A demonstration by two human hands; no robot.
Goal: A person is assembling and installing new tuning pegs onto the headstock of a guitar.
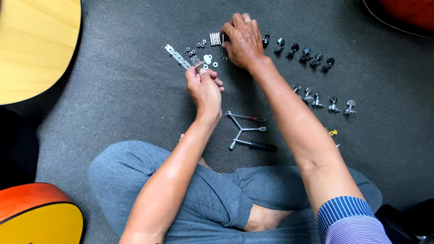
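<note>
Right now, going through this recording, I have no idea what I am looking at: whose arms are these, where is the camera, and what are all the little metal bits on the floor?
The single picture comes from a camera worn on a person's head, looking down at their own bare arms and crossed legs as they sit on a dark grey mat.

The left hand pinches a small metal part, too small to identify. The right hand reaches further out and touches a cluster of small silver pins.

On the mat lie a row of black tuning pegs, a row of silver tuning pegs, a perforated metal strip, small washers and two screwdrivers. Guitar bodies sit at the picture's edges.
</note>
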